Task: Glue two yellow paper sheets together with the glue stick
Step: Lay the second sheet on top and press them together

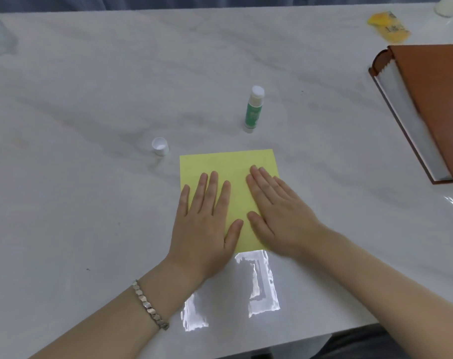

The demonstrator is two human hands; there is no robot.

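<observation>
A yellow paper sheet (228, 164) lies flat on the white marble table (90, 99), its edges aligned so only one layer shows. My left hand (204, 224) rests palm down on its left half, fingers spread. My right hand (277, 213) lies flat on its right half, fingers together. Neither hand holds anything. Beyond the paper stands the green glue stick (253, 110), upright and uncapped, with its white glue tip exposed. Its white cap (160, 146) sits open side up to the left of the paper's far corner.
A brown box with white sheets inside (427, 107) lies at the right edge. A yellow packet (388, 25) and a white container (449, 6) sit at the far right corner. The table's near edge runs just below my forearms.
</observation>
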